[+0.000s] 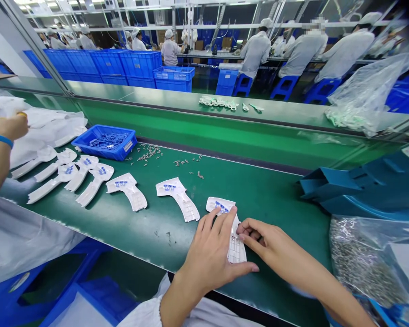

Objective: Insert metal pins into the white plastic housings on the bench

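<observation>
A white, gun-shaped plastic half-shell (237, 253) lies on the green work surface in front of me, with small blue pieces (221, 207) set in its wider end. Over its left side rests my left hand (209, 254), fingers stretched and thumb spread, the fingertips near the blue pieces. My right hand (267, 238) is at the shell's right edge with thumb and fingers pinched together; whatever is between them is hidden. Two similar half-shells, a nearer one (179, 198) and a farther one (127, 190), lie to the left with blue pieces in them.
A blue bin (105, 141) of small blue parts stands behind the shells. Small metal pieces (150, 152) are scattered beside it. At right are a bag of metal parts (364, 259) and teal bins (361, 186). A co-worker's hand (10, 127) is at far left, near more shells.
</observation>
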The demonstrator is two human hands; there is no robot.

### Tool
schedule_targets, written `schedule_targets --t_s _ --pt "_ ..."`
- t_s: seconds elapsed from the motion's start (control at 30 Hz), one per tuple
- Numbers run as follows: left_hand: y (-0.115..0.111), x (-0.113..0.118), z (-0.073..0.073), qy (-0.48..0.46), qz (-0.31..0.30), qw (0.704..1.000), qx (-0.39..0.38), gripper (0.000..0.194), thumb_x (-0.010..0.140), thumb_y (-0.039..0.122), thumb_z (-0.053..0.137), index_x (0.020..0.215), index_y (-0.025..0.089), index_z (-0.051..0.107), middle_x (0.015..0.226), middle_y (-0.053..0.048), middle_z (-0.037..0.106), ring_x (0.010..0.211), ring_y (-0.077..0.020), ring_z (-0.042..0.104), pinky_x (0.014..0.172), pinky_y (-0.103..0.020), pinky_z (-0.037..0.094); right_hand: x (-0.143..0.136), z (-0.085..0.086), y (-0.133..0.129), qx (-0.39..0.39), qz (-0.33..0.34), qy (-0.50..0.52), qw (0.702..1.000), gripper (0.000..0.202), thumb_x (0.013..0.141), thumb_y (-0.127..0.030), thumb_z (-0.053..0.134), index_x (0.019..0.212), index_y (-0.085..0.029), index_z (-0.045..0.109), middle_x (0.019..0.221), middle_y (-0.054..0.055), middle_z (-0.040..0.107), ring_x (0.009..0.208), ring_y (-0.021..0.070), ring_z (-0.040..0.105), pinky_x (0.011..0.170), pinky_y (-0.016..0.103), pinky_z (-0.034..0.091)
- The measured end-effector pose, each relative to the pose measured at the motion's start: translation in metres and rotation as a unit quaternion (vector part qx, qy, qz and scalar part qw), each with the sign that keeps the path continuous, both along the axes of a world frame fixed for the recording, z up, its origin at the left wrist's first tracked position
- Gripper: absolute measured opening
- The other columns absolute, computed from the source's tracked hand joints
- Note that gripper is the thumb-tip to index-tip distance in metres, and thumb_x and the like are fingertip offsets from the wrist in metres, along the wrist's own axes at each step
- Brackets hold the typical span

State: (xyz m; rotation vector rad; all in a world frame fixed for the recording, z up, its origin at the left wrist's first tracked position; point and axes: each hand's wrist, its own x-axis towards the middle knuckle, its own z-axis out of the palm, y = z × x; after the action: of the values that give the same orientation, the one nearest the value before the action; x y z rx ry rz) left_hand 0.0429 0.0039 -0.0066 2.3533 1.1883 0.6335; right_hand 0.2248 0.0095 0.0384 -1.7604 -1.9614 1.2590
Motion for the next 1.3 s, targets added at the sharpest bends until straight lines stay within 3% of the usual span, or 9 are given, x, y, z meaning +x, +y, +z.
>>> schedule_targets --t_s 0.2,0.37,0.6,0.9,1.1,1.3 --pt "0.0 0.0 0.0 0.002 -0.004 1.0 -0.005 0.104 0.08 0.072 0.06 0.154 0.02 0.009 0.151 -0.015 0.043 0.144 -0.0357 0.033 0.113 -0.056 0.035 0.009 0.007 -0.003 0.032 -0.011 -0.029 0.999 0.028 0.097 -0.045 0.042 0.101 -0.027 0.063 0.091 0.003 0.069 0.076 0.0189 0.063 0.067 0.029 0.045" --pt "-0.001 0.001 0.0 -0.002 0.004 1.0 0.001 0.096 0.083 0.064 0.062 0.153 0.018 0.015 0.15 -0.014 0.045 0.143 -0.0337 0.033 0.114 -0.051 0.035 -0.004 0.003 -0.014 0.073 0.063 -0.096 0.991 0.02 0.096 -0.032 0.047 0.092 -0.027 0.066 0.093 0.003 0.066 0.08 0.0186 0.062 0.069 0.029 0.044" --pt "0.001 0.001 -0.001 0.003 0.002 1.0 -0.004 0.09 0.083 0.049 0.064 0.153 0.015 0.019 0.151 -0.012 0.044 0.144 -0.0327 0.031 0.115 -0.048 0.034 -0.018 -0.003 -0.02 0.154 0.048 -0.201 0.966 0.018 0.09 -0.025 0.048 0.077 -0.024 0.06 0.08 0.004 0.064 0.07 0.0199 0.059 0.06 0.031 0.037" --pt "0.0 0.0 0.001 -0.003 0.002 1.0 -0.007 0.091 0.086 0.065 0.056 0.153 0.016 0.019 0.15 -0.013 0.045 0.144 -0.0333 0.032 0.115 -0.05 0.033 -0.01 0.009 -0.008 0.013 0.004 -0.073 0.997 0.01 0.085 -0.025 0.048 0.08 -0.025 0.057 0.07 -0.002 0.061 0.063 0.0161 0.055 0.059 0.027 0.039" --pt "0.002 0.0 -0.001 0.002 -0.002 1.0 -0.014 0.097 0.083 0.071 0.057 0.153 0.016 0.018 0.15 -0.013 0.044 0.144 -0.034 0.031 0.115 -0.052 0.032 -0.005 0.0 -0.002 -0.017 -0.009 0.02 1.0 0.016 0.091 -0.033 0.048 0.082 -0.023 0.057 0.071 -0.002 0.059 0.066 0.0149 0.054 0.06 0.025 0.04" --pt "0.001 0.0 0.0 0.003 -0.003 1.0 -0.014 0.098 0.082 0.071 0.057 0.153 0.016 0.018 0.15 -0.013 0.044 0.144 -0.0344 0.032 0.114 -0.053 0.033 -0.001 -0.004 0.0 -0.032 -0.012 0.035 0.999 0.019 0.093 -0.038 0.048 0.086 -0.023 0.059 0.073 -0.002 0.059 0.068 0.015 0.052 0.061 0.025 0.04"
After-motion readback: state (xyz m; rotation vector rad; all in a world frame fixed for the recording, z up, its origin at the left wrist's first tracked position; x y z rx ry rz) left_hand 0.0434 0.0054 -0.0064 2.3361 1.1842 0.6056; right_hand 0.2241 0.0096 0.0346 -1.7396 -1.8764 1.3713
